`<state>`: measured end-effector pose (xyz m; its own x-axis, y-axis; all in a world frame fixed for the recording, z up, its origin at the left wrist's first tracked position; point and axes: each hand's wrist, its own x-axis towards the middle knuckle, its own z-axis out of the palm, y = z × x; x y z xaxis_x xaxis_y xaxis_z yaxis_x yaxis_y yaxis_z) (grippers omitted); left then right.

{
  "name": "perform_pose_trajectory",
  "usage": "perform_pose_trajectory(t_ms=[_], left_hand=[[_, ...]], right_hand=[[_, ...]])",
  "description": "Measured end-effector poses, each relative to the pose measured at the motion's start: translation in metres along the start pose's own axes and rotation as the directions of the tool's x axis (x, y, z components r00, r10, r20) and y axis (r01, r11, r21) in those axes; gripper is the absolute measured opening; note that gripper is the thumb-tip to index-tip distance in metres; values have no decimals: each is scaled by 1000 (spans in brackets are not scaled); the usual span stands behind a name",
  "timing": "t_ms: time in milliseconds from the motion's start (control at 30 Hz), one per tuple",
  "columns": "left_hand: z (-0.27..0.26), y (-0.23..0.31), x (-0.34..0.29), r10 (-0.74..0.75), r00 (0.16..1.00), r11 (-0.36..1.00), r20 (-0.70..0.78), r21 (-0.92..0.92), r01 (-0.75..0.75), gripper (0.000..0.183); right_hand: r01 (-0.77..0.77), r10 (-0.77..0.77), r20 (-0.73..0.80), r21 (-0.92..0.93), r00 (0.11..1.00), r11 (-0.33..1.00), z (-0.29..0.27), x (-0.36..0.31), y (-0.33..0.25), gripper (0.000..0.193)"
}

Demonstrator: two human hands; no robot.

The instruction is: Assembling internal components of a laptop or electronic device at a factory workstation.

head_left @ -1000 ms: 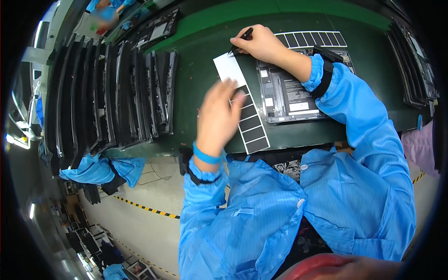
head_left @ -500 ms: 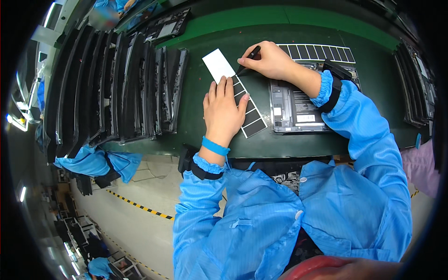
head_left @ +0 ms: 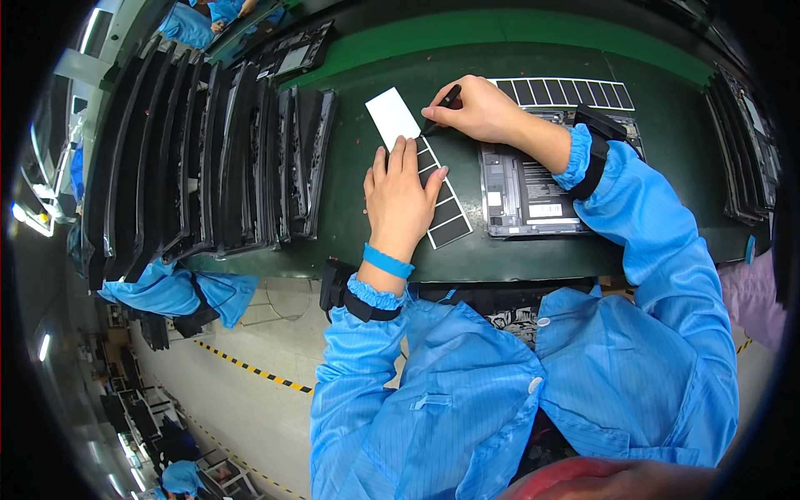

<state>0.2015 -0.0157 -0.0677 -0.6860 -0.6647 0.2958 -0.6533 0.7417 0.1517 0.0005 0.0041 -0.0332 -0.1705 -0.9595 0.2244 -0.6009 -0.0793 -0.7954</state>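
Observation:
My left hand (head_left: 396, 196) lies flat, fingers stretched out, on a strip of black rectangular stickers (head_left: 451, 223) with white borders. Part of the strip is hidden under the palm and fingers. Past my fingertips its far end is a blank white section (head_left: 392, 117). My right hand (head_left: 479, 108) is closed in a pinch on slim black tweezers (head_left: 429, 127), whose points are down at the strip's right edge, near the white section. Whether the points grip a sticker is too small to tell. Below my right forearm is an opened laptop base (head_left: 508, 196), its inner parts showing.
A second strip of black stickers (head_left: 567, 93) lies behind the laptop base on the green table (head_left: 350, 250). Thin black laptop parts (head_left: 200, 158) stand in a long row at left, with more (head_left: 742, 150) at right. Another opened unit (head_left: 296, 54) and a co-worker's blue sleeve (head_left: 187, 27) are at far left.
The sticker strip has shifted very slightly under my left hand. My right hand and the tweezers have moved only a little, with the points still at the strip's edge.

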Motion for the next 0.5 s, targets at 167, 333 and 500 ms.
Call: perform_pose_trajectory(t_ms=[167, 333, 500], left_hand=[[2, -2, -1, 5, 1000, 1000, -19, -1, -5, 62], [1, -3, -1, 9, 1000, 1000, -23, 7, -9, 62], [1, -3, -2, 8, 1000, 1000, 0, -7, -8, 62]], right_hand=[[9, -9, 8, -81, 1000, 997, -2, -2, -6, 26], [60, -59, 14, -84, 998, 995, 2, -2, -4, 24], [36, -42, 40, 128, 998, 991, -1, -3, 0, 23]])
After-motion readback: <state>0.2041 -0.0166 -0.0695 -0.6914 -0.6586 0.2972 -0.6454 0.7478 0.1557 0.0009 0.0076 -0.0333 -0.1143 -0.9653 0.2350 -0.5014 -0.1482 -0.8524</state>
